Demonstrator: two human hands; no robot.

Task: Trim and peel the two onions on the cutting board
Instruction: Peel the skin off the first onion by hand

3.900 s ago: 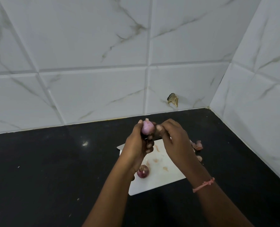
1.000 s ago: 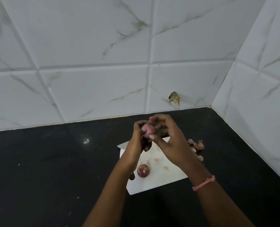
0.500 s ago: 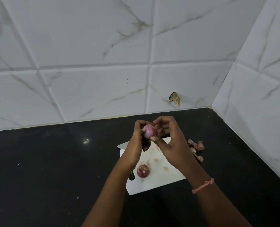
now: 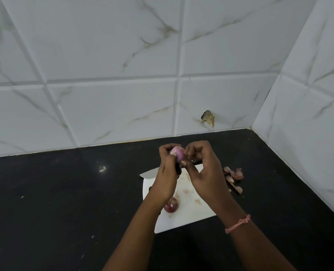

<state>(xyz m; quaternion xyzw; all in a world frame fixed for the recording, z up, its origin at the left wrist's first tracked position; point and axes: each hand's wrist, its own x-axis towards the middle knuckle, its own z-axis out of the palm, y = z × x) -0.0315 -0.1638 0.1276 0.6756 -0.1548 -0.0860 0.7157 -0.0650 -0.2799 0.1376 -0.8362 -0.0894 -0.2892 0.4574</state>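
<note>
**Onion held up btwn both hands**

Left hand (image 4: 167, 173) grips pink onion (image 4: 176, 152) w/ curled fingers; right hand (image 4: 206, 171) pinches its skin. Second onion (image 4: 171, 205) lies on cutting board (image 4: 189, 214) below left wrist. Peels (image 4: 234, 178) on bench (image 4: 54, 202), right of right hand.

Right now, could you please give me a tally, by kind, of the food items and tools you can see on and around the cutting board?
Onions: 2, one held up in both hands, one lying on the cutting board
Cutting boards: 1
Knives: 1, blade partly visible
Piles of onion peel: 1, on the counter right of the board
Total: 5
</note>
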